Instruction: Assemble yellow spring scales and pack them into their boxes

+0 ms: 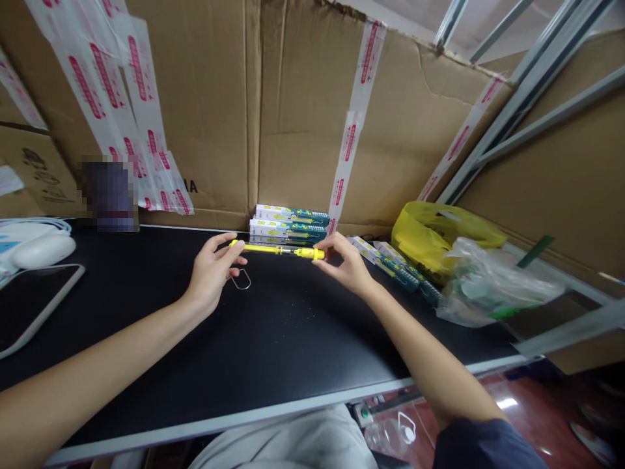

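Note:
A slim yellow tool (263,249) with a dark, clear-looking middle part is held level above the black table. My left hand (212,270) pinches its left end between thumb and fingers. Its thicker right end is gripped by the thumb and fingertips of my right hand (346,264). A thin bent metal wire loop (243,280) shows just below the fingers of my left hand; whether it is joined to the tool cannot be made out. Right behind the tool lie stacked small printed boxes (288,228) in white and teal.
More printed boxes (390,267) lie at the right, beside a yellow plastic bag (424,234) and a clear plastic bag (483,286). At the left are a white mouse-like object (51,251) and a white-rimmed tablet-like object (34,306). Tall cardboard (209,117) stands behind the table (293,352).

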`<act>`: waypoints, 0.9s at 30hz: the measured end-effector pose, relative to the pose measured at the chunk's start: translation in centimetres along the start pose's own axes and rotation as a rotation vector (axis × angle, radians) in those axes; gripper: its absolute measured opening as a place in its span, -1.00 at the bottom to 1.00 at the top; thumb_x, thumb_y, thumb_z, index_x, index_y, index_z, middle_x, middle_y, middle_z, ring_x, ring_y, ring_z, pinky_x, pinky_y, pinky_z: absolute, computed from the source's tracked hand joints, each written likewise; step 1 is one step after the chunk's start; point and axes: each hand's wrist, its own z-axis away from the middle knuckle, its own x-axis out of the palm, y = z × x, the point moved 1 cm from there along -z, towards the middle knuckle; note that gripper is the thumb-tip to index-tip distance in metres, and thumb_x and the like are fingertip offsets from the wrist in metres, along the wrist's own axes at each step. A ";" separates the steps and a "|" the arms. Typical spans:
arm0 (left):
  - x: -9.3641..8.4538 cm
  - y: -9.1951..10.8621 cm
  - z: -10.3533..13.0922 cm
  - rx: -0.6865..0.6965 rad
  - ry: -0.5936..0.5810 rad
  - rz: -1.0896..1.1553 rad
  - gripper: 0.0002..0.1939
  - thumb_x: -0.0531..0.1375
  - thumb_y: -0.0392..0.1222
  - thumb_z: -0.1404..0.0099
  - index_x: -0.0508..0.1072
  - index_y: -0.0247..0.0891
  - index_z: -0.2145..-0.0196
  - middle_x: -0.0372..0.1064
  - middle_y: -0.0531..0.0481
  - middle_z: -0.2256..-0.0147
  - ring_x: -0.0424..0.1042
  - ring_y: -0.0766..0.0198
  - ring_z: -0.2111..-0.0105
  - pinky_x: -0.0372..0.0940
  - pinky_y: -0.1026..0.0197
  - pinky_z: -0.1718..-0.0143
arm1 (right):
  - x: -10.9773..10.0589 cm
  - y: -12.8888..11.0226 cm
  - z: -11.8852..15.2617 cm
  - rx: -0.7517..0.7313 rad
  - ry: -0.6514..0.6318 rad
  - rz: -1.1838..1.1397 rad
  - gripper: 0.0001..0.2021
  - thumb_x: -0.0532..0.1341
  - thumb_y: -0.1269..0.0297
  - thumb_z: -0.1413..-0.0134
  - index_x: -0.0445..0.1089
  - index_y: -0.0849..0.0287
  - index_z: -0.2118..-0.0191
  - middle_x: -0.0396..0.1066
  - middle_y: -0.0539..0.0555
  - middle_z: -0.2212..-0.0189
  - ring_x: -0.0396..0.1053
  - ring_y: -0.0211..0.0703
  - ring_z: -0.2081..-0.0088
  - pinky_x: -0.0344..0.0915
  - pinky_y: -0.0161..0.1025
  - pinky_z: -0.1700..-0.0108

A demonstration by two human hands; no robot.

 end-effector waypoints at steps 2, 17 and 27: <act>0.0 -0.2 0.0 -0.012 -0.024 -0.006 -0.51 0.38 -0.02 -0.01 0.43 -0.24 0.12 0.39 0.06 0.37 0.39 0.45 0.47 0.22 0.47 0.59 | 0.0 0.1 0.0 -0.041 0.014 0.001 -0.83 0.27 0.32 -0.11 0.36 0.15 0.17 0.35 0.11 0.26 0.32 -0.20 0.28 0.36 -0.25 0.32; -0.1 -0.7 -0.2 -0.018 -0.041 0.018 -0.55 0.40 0.02 0.03 0.48 -0.26 0.23 0.41 0.04 0.34 0.39 0.44 0.44 0.23 0.48 0.57 | 0.9 -0.3 0.3 0.122 0.055 -0.083 -0.79 0.27 0.25 -0.09 0.34 0.13 0.15 0.41 0.07 0.26 0.41 -0.20 0.27 0.45 -0.25 0.29; -0.1 -0.8 -0.1 -0.056 -0.033 0.060 -0.56 0.41 0.02 0.05 0.46 -0.28 0.28 0.43 0.02 0.36 0.40 0.44 0.44 0.22 0.46 0.55 | 0.4 0.3 0.2 0.143 0.003 -0.084 -0.73 0.33 0.19 -0.02 0.38 0.15 0.16 0.45 0.06 0.29 0.41 -0.20 0.32 0.43 -0.24 0.29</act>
